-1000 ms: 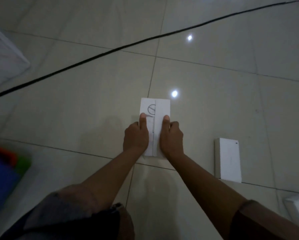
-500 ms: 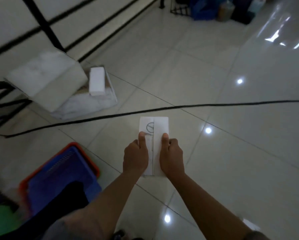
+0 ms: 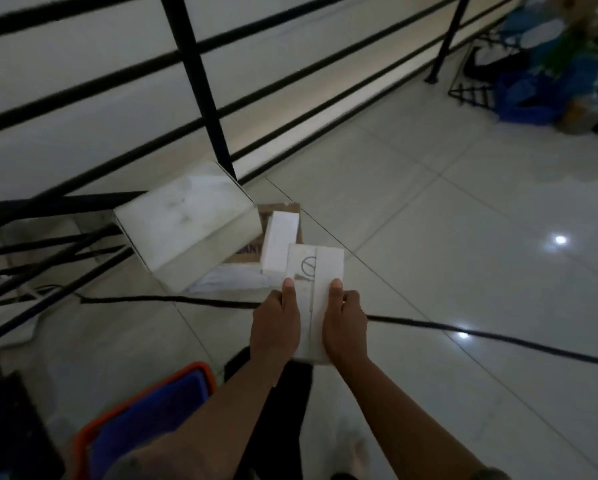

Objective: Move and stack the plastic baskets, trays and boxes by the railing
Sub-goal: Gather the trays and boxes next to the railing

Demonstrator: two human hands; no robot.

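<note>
Above the tiled floor, both hands curled around seemingly two white boxes, thumbs on top.

Two slim white boxes are held side by side, long edges touching, the left one bearing a circle mark. At eleven o'clock another white box lies in an open carton by the railing. At seven o'clock sits a blue basket with an orange rim.

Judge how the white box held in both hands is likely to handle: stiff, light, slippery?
The white box probably stays stiff: its edges look straight between the left hand and right hand. Likely light, since it is carried well out in front. Its smooth faces may be somewhat slippery.
</note>
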